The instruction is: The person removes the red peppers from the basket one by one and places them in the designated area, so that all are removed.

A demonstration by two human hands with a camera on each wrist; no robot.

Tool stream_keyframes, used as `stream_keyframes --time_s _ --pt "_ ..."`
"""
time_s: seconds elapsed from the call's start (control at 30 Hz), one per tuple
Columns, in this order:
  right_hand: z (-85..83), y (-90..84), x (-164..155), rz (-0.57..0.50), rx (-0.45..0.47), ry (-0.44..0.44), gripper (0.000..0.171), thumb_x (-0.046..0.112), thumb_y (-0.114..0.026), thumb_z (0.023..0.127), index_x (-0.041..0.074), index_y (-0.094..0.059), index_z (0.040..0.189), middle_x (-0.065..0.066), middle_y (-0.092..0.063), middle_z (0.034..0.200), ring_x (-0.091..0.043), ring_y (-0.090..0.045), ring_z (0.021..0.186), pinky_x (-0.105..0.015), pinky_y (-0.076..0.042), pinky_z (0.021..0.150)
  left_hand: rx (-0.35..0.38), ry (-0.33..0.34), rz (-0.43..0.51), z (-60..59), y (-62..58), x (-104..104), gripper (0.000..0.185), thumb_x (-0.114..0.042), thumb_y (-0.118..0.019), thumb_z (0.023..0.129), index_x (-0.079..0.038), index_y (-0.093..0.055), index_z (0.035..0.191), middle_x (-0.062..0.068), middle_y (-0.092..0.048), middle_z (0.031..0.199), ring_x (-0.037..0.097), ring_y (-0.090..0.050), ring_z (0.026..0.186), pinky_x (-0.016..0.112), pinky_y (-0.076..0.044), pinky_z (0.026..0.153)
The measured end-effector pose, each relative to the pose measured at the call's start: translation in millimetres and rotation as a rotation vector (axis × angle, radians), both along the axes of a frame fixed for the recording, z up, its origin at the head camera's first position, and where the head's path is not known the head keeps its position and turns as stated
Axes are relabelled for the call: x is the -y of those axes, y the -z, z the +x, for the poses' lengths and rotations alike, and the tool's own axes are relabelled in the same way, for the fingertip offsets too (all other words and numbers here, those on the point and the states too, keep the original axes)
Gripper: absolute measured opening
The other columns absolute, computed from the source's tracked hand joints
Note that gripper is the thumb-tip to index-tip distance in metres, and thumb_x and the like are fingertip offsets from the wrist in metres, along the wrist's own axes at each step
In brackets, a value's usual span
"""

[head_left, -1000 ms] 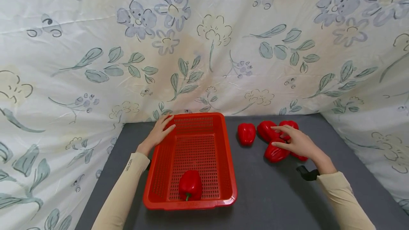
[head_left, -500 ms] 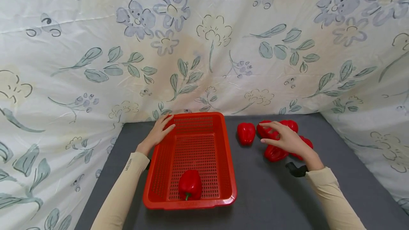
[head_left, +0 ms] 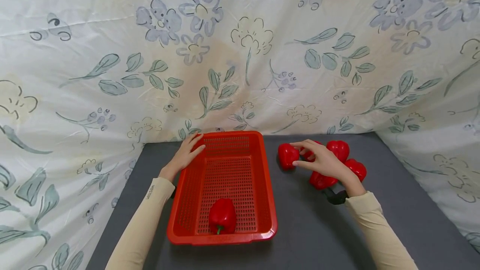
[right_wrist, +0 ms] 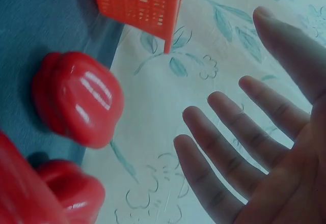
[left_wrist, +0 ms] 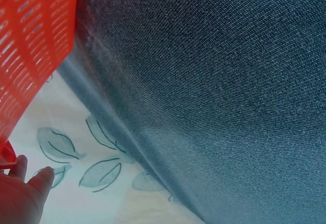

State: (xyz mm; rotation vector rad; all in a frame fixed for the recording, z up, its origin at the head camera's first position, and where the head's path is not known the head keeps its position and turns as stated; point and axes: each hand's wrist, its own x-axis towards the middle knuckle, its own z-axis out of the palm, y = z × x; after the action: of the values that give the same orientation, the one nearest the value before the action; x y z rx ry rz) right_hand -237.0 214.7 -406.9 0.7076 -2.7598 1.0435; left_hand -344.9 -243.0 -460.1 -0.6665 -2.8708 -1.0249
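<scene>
A red slotted basket (head_left: 262, 178) sits on the grey table with one red bell pepper (head_left: 223, 216) in its near end. My left hand (head_left: 186, 155) rests with straight fingers on the basket's far left corner; its fingertips (left_wrist: 30, 183) show beside the basket wall (left_wrist: 30, 40). To the right lie several more red peppers. My right hand (head_left: 320, 161) hovers open over them, fingers (right_wrist: 224, 147) spread, closest to the leftmost pepper (head_left: 287, 155), which also appears as the pepper (right_wrist: 76, 99) in the right wrist view. It holds nothing.
A flowered cloth (head_left: 240, 53) hangs behind and on both sides of the grey table (head_left: 318, 228). Other peppers (head_left: 339, 149) cluster behind and under my right hand. Bare grey surface lies in front of the basket and peppers.
My right hand has moved left across the pepper pile, from the right-hand peppers toward the leftmost one. The left hand and the basket have stayed put.
</scene>
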Motion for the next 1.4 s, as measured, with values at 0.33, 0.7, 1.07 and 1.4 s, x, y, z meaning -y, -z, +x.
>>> stream_keyframes --time_s 0.33,0.7,1.07,1.4 --pt "-7.0 -0.4 14.5 -0.028 0.006 -0.074 0.058 0.031 -0.076 0.076 0.026 -0.053 0.129 0.007 -0.057 0.113 -0.024 -0.059 0.094 -0.029 -0.053 0.076 -0.008 -0.013 -0.016 -0.5 -0.3 -0.9 0.060 -0.042 -0.042 0.097 -0.014 -0.026 0.148 0.015 -0.011 0.154 0.039 -0.007 0.140 0.065 -0.014 0.105" --pt "-9.8 -6.2 36.1 -0.067 0.026 -0.140 0.059 0.033 -0.076 0.076 0.025 -0.053 0.130 0.002 -0.056 0.120 -0.022 -0.059 0.095 -0.036 -0.054 0.073 -0.008 -0.019 -0.021 -1.5 1.0 -0.9 0.063 -0.045 -0.041 0.097 -0.011 -0.026 0.148 0.015 -0.011 0.154 0.041 -0.007 0.139 0.066 -0.014 0.105" --pt "-6.5 -18.6 63.4 -0.074 0.045 -0.197 0.059 0.015 -0.076 0.077 0.012 -0.052 0.131 -0.007 -0.055 0.125 -0.019 -0.058 0.101 -0.040 -0.053 0.081 -0.003 -0.021 -0.004 -0.1 -0.4 -4.3 0.061 -0.044 -0.042 0.097 -0.014 -0.026 0.148 0.012 -0.011 0.155 0.038 -0.007 0.140 0.064 -0.014 0.106" --pt "-15.6 -7.7 83.1 -0.130 0.069 -0.317 0.068 0.022 -0.076 0.077 0.021 -0.044 0.137 0.000 -0.055 0.122 -0.022 -0.056 0.105 -0.043 -0.052 0.083 0.007 -0.030 -0.004 0.2 -0.6 -5.4 0.061 -0.045 -0.042 0.096 -0.016 -0.026 0.148 0.008 -0.009 0.156 0.036 -0.006 0.141 0.063 -0.014 0.106"
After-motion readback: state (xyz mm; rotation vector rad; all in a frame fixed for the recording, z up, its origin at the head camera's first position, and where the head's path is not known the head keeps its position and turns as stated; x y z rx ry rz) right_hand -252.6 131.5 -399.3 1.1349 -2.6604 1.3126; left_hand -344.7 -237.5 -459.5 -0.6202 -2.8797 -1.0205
